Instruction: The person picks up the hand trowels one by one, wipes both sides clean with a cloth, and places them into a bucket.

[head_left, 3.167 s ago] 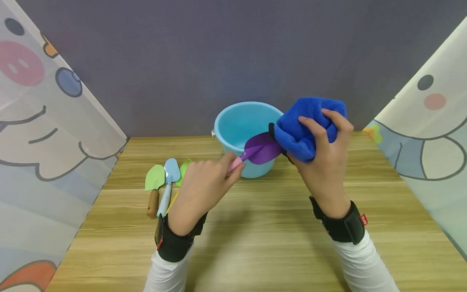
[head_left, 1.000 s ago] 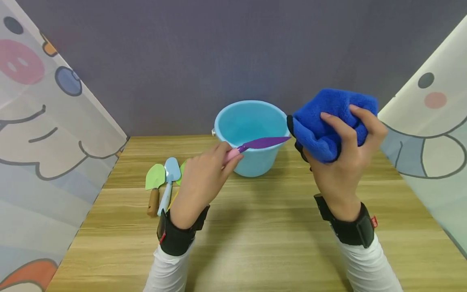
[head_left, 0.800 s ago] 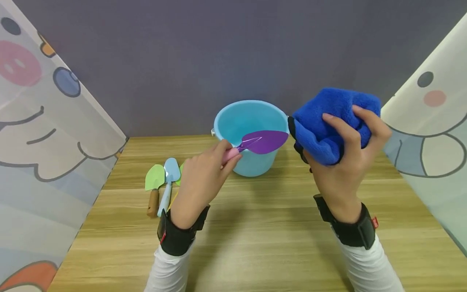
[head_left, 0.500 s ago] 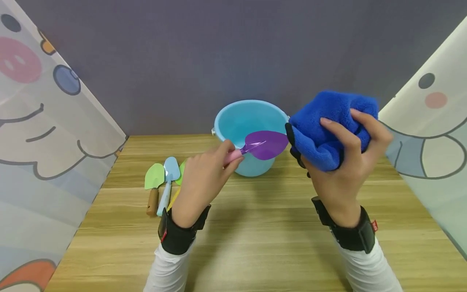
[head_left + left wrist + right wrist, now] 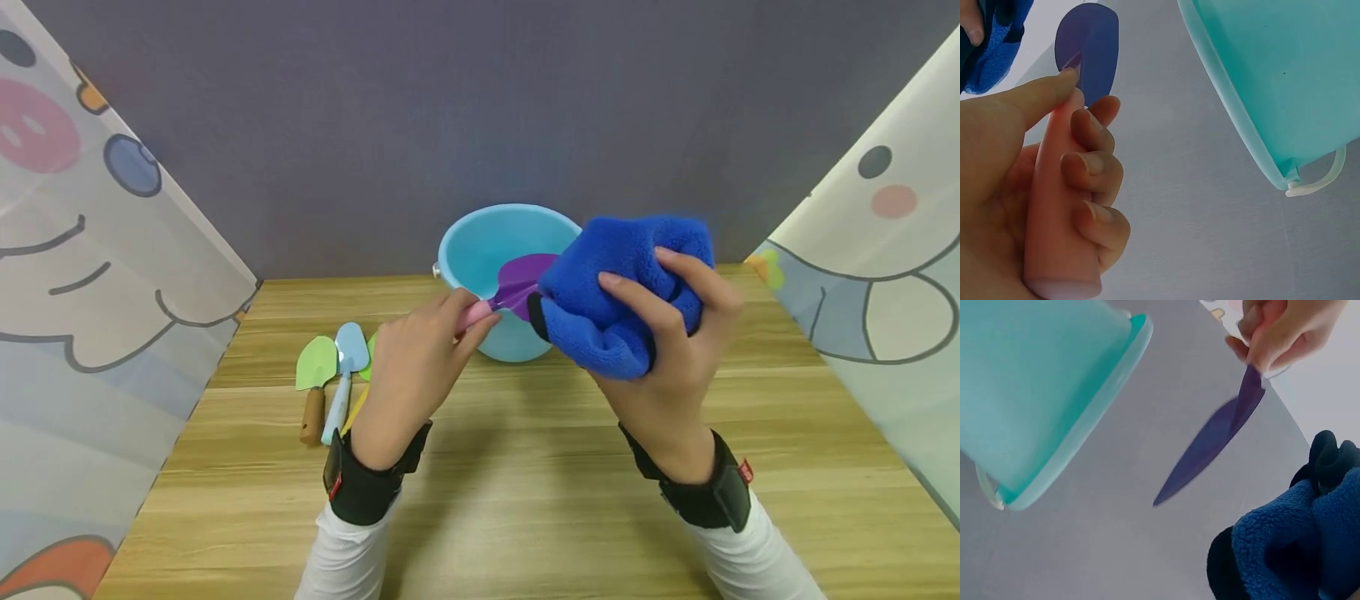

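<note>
A purple-bladed trowel point(image 5: 519, 279) with a pink handle is gripped by my left hand point(image 5: 416, 362). Fingers wrap the handle point(image 5: 1060, 225) and the thumb lies along its top, as the left wrist view shows. My right hand point(image 5: 671, 375) holds a bunched blue plush cloth point(image 5: 626, 292) with black edging. In the head view the cloth covers the tip of the blade; in the right wrist view a gap shows between blade point(image 5: 1207, 447) and cloth point(image 5: 1282, 544). Just behind the trowel stands a light blue bucket point(image 5: 517, 343), its mouth up.
Several small trowels lie at the left of the wooden table point(image 5: 525, 500): a green one with a brown handle point(image 5: 313, 412), a light blue one point(image 5: 351, 348), and another green one partly hidden by my left hand. A grey wall point(image 5: 375, 125) rises behind the bucket.
Over the last half second the cloth in my right hand has moved left and slightly down, in front of the blade's tip. My left hand keeps hold of the trowel almost in place.
</note>
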Demonstrator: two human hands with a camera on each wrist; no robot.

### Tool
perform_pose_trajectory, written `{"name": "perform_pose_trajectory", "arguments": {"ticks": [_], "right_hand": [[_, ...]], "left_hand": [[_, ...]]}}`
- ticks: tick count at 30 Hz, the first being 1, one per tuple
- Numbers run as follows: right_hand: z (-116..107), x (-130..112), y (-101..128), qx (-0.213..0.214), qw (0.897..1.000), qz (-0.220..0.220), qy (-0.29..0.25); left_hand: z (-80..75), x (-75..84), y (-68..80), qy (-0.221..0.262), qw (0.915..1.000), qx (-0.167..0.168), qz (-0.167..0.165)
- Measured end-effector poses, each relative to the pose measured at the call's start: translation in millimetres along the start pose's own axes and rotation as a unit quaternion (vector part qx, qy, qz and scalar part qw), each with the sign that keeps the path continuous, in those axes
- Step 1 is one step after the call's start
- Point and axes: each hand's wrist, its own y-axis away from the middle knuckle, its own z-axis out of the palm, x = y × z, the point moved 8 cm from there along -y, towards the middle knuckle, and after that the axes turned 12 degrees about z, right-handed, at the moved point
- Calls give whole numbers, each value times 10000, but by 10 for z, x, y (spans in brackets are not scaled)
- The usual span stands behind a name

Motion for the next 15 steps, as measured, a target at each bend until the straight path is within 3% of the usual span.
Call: {"name": "perform_pose_trajectory", "arguments": {"ticks": [9, 15], "right_hand": [[168, -47, 221, -882, 9959, -187, -105], [269, -63, 313, -1500, 9884, -215, -130]], "left_hand": [[-86, -4, 13, 59, 9997, 128, -175], [-98, 6, 12, 95, 9998, 134, -116]]}}
